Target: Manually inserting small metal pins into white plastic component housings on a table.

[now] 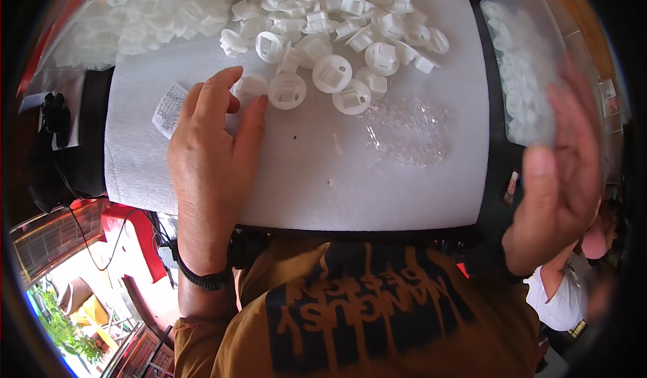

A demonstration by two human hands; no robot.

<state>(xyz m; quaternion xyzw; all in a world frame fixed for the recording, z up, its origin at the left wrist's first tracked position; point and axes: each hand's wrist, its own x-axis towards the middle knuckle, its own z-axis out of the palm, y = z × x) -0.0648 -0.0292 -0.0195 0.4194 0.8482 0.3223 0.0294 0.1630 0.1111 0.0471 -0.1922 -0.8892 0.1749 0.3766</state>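
Observation:
My left hand (214, 132) hovers over the left part of a white foam sheet (303, 189), thumb and forefinger apart. Just beyond the fingertips lies a round white plastic part (252, 85), which the hand does not grip. Several like it form a loose pile (337, 34) at the far middle, round discs with a square socket. My right hand (563, 182) is raised at the far right, thumb and fingers apart, its fingers blurred. It is beside a translucent bin (532, 48) holding white parts and has nothing visible in it.
Small clear plastic pieces (408, 134) lie right of centre on the foam. A large clear bag (141, 21) of white parts fills the far left. A printed paper label (170, 110) lies near my left hand. Another person (559, 294) is at the lower right.

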